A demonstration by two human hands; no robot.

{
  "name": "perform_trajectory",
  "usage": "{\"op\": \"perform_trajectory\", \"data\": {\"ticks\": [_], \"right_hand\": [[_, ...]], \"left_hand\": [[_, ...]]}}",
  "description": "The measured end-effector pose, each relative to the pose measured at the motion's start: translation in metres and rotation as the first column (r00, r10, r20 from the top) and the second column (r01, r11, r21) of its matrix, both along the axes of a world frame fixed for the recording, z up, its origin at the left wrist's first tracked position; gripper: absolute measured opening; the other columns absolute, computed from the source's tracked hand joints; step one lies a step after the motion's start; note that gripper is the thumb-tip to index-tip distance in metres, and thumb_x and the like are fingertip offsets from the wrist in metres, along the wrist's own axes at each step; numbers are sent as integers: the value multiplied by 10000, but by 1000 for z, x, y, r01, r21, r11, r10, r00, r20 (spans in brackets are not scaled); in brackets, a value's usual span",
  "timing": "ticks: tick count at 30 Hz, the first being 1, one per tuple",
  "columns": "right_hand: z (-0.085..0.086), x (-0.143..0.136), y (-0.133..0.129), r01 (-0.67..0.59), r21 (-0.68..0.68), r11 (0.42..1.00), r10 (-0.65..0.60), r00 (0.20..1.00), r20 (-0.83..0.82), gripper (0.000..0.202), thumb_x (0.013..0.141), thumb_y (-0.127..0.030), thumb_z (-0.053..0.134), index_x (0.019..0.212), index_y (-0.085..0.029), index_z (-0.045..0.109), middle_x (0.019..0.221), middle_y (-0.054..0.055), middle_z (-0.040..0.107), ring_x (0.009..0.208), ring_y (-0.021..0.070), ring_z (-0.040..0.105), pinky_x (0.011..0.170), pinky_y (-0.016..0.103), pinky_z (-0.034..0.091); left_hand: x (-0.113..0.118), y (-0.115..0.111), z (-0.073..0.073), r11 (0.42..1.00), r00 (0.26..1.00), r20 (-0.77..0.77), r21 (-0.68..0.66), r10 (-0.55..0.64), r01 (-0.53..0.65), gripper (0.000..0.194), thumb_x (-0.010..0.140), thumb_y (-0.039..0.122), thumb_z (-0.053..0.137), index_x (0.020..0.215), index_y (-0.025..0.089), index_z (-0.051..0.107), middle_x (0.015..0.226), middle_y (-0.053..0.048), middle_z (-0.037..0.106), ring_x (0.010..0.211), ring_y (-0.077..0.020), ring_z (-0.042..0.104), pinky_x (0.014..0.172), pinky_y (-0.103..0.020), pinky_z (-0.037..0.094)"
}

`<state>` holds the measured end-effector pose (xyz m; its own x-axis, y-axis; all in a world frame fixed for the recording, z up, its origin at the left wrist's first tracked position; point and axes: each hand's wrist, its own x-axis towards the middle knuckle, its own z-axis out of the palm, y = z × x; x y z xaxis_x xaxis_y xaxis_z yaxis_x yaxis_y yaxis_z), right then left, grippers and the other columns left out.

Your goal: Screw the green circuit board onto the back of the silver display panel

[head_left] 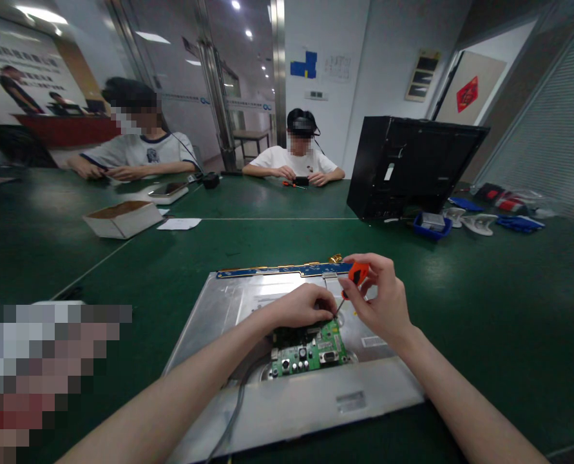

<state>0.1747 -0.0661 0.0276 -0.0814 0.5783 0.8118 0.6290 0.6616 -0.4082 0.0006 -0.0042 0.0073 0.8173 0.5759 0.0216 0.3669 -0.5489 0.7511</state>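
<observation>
A silver metal monitor back panel (219, 309) lies flat on the green table in front of me. A green circuit board (310, 354) with ports sits in its middle. My left hand (300, 305) rests fingers-down on the far part of the board. My right hand (381, 293) holds a small screwdriver with an orange handle (357, 273), its tip angled down toward the board beside my left fingers. A blue strip board (277, 271) runs along the panel's far edge.
A black monitor housing (412, 164) stands at the right. Beside it are a blue tray (431, 225) and white and blue parts (480, 222). An open cardboard box (122, 218) and paper lie left. Two other people sit at the far side.
</observation>
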Motion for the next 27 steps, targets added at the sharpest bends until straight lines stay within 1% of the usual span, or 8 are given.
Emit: {"op": "perform_trajectory", "data": {"ticks": [5, 8, 10, 13, 15, 19, 23, 27], "right_hand": [[-2, -1, 0, -1, 0, 1000, 1, 999, -48, 335, 892, -271, 623, 1150, -236, 411, 964, 55, 658, 611, 122, 622, 466, 221, 489], [0, -1, -1, 21, 5, 1000, -21, 1000, -3, 314, 896, -263, 615, 1152, -233, 435, 938, 37, 652, 548, 97, 577, 466, 221, 484], [2, -1, -1, 14, 23, 1000, -15, 999, 32, 300, 900, -244, 608, 1163, -234, 465, 931, 26, 641, 544, 88, 560, 466, 213, 479], [5, -1, -1, -31, 48, 998, 28, 998, 63, 325, 914, -204, 579, 1223, -244, 489, 971, 33, 630, 623, 100, 587, 490, 208, 491], [6, -1, -1, -51, 42, 998, 48, 996, 73, 359, 926, -183, 551, 1272, -259, 490, 1016, 40, 624, 657, 105, 598, 505, 212, 501], [5, 0, -2, -45, 3, 999, 44, 995, 86, 407, 948, -167, 493, 1339, -280, 468, 1074, 52, 629, 685, 115, 612, 531, 236, 517], [4, 0, -2, -13, -8, 1000, 14, 997, 80, 394, 958, -205, 479, 1345, -271, 450, 1030, 46, 663, 676, 129, 627, 553, 260, 533], [1, 0, -1, 3, -24, 1000, -2, 1000, 26, 333, 922, -293, 577, 1230, -239, 462, 982, 48, 677, 607, 119, 626, 489, 233, 500]], "left_hand": [[0, -1, 1, 1000, 1000, -2, -1, 0, 0, 96, 785, 68, 638, 799, 136, 705, 739, 3, 669, 701, -140, 590, 681, -221, 434], [0, 0, 0, 1000, 1000, 0, 1, -1, 1, 100, 785, 78, 632, 801, 141, 707, 744, 3, 672, 709, -144, 594, 693, -226, 436], [0, 0, 0, 1000, 1000, -1, 0, -5, 5, 102, 785, 87, 628, 809, 144, 710, 752, 2, 677, 716, -148, 599, 698, -231, 438], [-1, 0, -2, 1000, 1000, -4, -3, -10, 10, 111, 782, 92, 623, 826, 142, 713, 764, -4, 683, 726, -157, 607, 690, -236, 442], [-1, 0, -2, 1000, 1000, -3, -3, -9, 9, 113, 786, 98, 622, 837, 142, 713, 784, -10, 689, 740, -161, 614, 701, -241, 447], [-1, 0, -2, 1000, 1000, -2, 0, -4, 4, 101, 796, 103, 628, 840, 142, 710, 791, -13, 690, 744, -158, 617, 722, -245, 451], [0, 0, 0, 1000, 1000, -6, 3, 0, 0, 89, 790, 96, 640, 822, 144, 708, 780, -9, 686, 734, -157, 610, 710, -243, 448], [0, 0, 1, 1000, 1000, -11, 1, -2, 2, 109, 782, 74, 634, 823, 140, 710, 775, -9, 685, 730, -153, 606, 696, -233, 441]]}}
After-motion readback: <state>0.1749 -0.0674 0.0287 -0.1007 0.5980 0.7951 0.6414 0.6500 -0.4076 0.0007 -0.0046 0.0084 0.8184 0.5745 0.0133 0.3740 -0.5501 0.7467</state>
